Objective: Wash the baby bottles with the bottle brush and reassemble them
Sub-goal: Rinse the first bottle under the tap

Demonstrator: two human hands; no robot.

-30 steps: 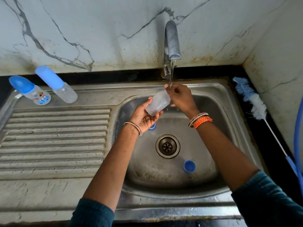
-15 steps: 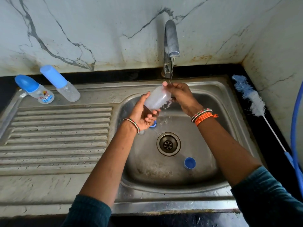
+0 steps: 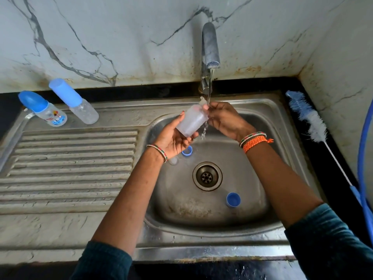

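At frame centre, under the tap (image 3: 210, 47), the left hand (image 3: 171, 138) cradles the clear bottle (image 3: 191, 123), fingers curled under its base; the right hand (image 3: 224, 118) pinches its rim. Steel sink (image 3: 252, 235) walls ring them; the bottle brush (image 3: 308, 118) lies at the right edge.

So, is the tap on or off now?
On. A thin stream of water runs from the tap spout onto the bottle held by the left hand and right hand, and splashes below it.
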